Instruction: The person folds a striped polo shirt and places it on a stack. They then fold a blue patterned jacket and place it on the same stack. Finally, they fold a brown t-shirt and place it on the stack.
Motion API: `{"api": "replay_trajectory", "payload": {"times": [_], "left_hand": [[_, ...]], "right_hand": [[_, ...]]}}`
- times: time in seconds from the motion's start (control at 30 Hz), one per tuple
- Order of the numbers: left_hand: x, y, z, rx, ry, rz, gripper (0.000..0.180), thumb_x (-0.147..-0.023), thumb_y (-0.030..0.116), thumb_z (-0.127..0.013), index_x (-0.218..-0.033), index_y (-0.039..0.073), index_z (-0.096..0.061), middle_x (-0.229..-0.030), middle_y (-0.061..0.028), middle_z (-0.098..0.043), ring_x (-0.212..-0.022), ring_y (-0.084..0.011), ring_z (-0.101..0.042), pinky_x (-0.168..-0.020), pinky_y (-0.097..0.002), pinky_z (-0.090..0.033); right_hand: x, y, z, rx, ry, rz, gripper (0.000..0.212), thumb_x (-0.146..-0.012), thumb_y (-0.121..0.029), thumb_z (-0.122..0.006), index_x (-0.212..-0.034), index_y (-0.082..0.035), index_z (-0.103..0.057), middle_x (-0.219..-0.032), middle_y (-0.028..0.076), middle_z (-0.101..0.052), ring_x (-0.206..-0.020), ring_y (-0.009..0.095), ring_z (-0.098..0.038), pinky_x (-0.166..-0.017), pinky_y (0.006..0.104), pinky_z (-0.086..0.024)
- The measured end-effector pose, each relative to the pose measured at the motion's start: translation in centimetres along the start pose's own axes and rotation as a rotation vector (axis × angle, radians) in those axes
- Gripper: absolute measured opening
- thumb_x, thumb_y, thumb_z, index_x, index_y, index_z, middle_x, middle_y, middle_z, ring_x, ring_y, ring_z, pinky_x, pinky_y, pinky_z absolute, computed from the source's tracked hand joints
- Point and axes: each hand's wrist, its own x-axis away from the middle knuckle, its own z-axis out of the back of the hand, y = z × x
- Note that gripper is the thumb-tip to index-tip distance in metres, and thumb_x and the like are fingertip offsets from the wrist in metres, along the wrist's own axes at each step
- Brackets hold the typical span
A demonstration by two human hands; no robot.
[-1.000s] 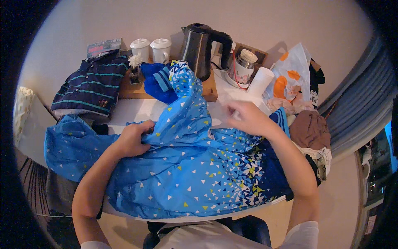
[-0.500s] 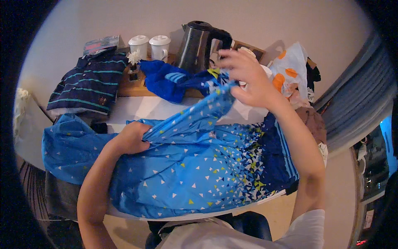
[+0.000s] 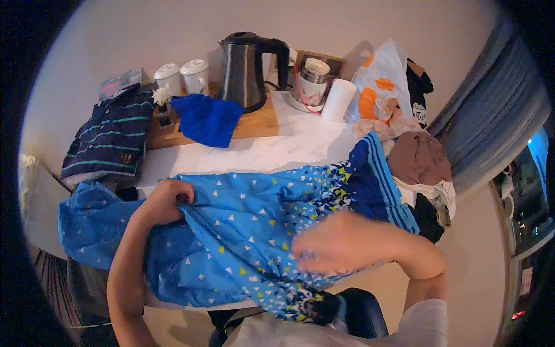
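A light blue jacket [image 3: 231,202] with white, yellow and navy triangles lies spread over the white table. Its navy, striped end [image 3: 370,188] points right. My left hand [image 3: 166,202] is closed on the jacket's fabric near its upper left part. One sleeve [image 3: 260,283] slants toward me, and its dark cuff end hangs past the table's near edge. Above the jacket's right half, my right hand [image 3: 335,243] is smeared by motion. Its fingers cannot be made out, nor whether it touches the fabric.
Behind the jacket are a blue cloth [image 3: 209,120], a dark kettle [image 3: 244,72], two lidded white cups [image 3: 195,76], a glass jar [image 3: 313,85] and a white roll [image 3: 339,99]. A striped navy shirt [image 3: 110,136] lies left. Brown clothing [image 3: 419,159] and a plastic bag [image 3: 383,78] sit right.
The raised sleeve has come down toward me, its cuff now past the near edge. My right hand has dropped from the back to the near side. The view has shifted right.
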Motion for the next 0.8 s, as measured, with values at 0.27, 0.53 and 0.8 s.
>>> {"api": "replay_trajectory", "payload": {"times": [0.27,0.53,0.8], "left_hand": [[-0.9,2.8,1.0,-0.217,0.370,-0.126,0.039,-0.054,0.002,-0.074,-0.089,0.007,-0.057,-0.102,-0.0135,-0.054,-0.095,-0.0319,-0.055,-0.084,-0.0333,-0.045],[0.1,-4.1,0.7,0.134,0.643,0.116,0.024,-0.057,0.004,-0.061,-0.065,0.004,-0.039,-0.073,-0.0108,-0.040,-0.069,-0.0257,-0.043,-0.061,-0.0304,-0.035],[1.0,-1.8,2.3,-0.557,0.195,0.183,0.024,-0.066,-0.008,-0.056,-0.087,0.002,-0.058,-0.092,-0.0150,-0.054,-0.091,-0.0333,-0.054,-0.080,-0.0390,-0.046]], "right_hand": [[3.8,15.5,2.8,0.494,0.311,-0.398,0.062,-0.059,0.000,-0.064,-0.119,-0.009,-0.052,-0.130,0.013,-0.049,-0.122,0.033,-0.044,-0.099,0.0468,-0.038],[9.0,18.1,3.4,0.915,0.485,-0.387,0.026,-0.063,0.000,-0.064,-0.088,-0.007,-0.060,-0.095,0.009,-0.056,-0.102,0.029,-0.053,-0.090,0.0428,-0.040],[13.0,15.2,1.9,0.469,0.114,-0.593,0.025,-0.067,-0.012,-0.067,-0.089,-0.005,-0.056,-0.093,0.013,-0.056,-0.093,0.031,-0.055,-0.073,0.0435,-0.045]]}}
